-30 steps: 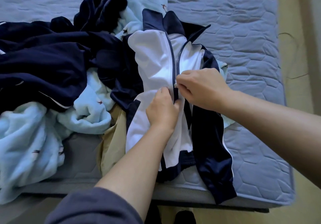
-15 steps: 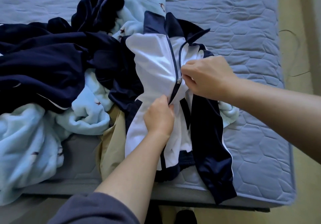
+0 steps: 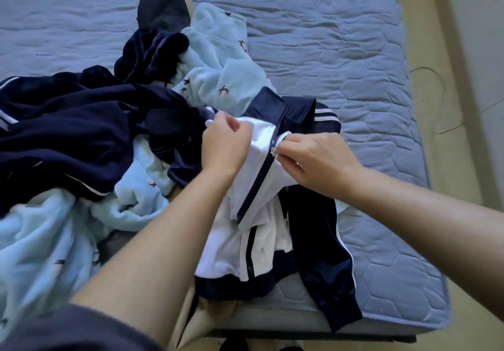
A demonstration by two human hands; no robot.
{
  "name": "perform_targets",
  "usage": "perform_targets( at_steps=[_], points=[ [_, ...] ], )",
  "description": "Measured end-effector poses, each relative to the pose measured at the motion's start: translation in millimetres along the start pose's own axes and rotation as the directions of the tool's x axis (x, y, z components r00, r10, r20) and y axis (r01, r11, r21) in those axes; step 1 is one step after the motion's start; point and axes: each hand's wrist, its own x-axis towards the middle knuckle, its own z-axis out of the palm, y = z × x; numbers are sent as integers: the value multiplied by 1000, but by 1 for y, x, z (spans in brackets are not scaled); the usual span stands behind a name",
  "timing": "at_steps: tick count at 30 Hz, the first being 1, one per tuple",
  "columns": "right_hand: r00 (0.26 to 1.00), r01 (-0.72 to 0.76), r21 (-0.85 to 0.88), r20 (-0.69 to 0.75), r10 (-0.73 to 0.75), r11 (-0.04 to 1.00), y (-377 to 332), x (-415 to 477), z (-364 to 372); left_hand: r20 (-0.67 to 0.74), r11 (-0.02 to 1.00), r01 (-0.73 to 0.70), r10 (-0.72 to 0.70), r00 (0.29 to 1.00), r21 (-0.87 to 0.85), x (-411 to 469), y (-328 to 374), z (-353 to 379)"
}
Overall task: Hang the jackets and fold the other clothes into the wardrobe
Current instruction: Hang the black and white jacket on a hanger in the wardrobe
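Both hands are on the white-and-navy jacket (image 3: 226, 258), which lies front-up at the near right side of the quilted mattress (image 3: 354, 50), hem toward the person and collar (image 3: 281, 108) away, its left side overlapping a heap of dark navy clothes (image 3: 81, 132) and pale blue fleece (image 3: 215, 50). The left hand (image 3: 226, 146) has its fingers curled tight on a bunch of the white front panel just below the shoulder; the right hand (image 3: 316, 162) has thumb and forefinger pinched together on the zip pull (image 3: 273, 153), close under the collar, and the zip looks closed below it. I judge the cloth thin, smooth and rather slippery, light and wholly limp, so it will slump and slide unless held at two points; the firmest holds look to be the doubled collar and the shoulder seams, where a hanger would also seat. Sleeves and hem are likely to trail and snag the heap when lifted
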Motion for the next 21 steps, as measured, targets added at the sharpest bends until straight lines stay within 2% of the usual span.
perform_targets(
  at_steps=[2, 4, 6, 7, 9, 10, 13, 15, 17, 19, 21],
  points=[
    [1000, -7, 13, -6, 7, 1000, -7, -7, -2, 164, 964, 20, -66, 984, 267, 15, 30, 6],
    [1000, -18, 13, -23, 19, 1000, -12, -13, -2, 340, 815, -70, -161, 926, 575, 18, 47, 13],
    [998, -26, 2, -48, 27, 1000, -17, -18, -2, 451, 657, -172, -283, 847, 734, 17, 54, 19],
    [998, -26, 1, -55, 26, 1000, -19, -20, -1, 496, 619, -198, -357, 791, 760, 15, 58, 20],
    [998, -21, -5, -61, 20, 1000, -23, -25, 1, 554, 652, -170, -445, 704, 739, 12, 60, 24],
    [998, -20, -4, -57, 20, 1000, -25, -28, 3, 567, 704, -137, -424, 706, 697, 12, 58, 24],
    [998, -33, 17, -61, 34, 999, -29, -36, 6, 533, 825, -39, -328, 780, 564, 14, 45, 20],
    [997, -41, 6, -71, 41, 999, -32, -41, 7, 538, 792, -3, -412, 735, 611, 9, 40, 17],
    [997, -31, -23, -75, 29, 999, -36, -43, 9, 513, 692, -12, -524, 680, 722, 3, 40, 17],
    [997, -20, -26, -78, 18, 999, -40, -43, 10, 528, 671, -56, -525, 667, 739, 0, 39, 20],
    [995, -6, -24, -97, 4, 1000, -43, -42, 10, 503, 671, -17, -539, 676, 741, -2, 36, 21]
  ],
)
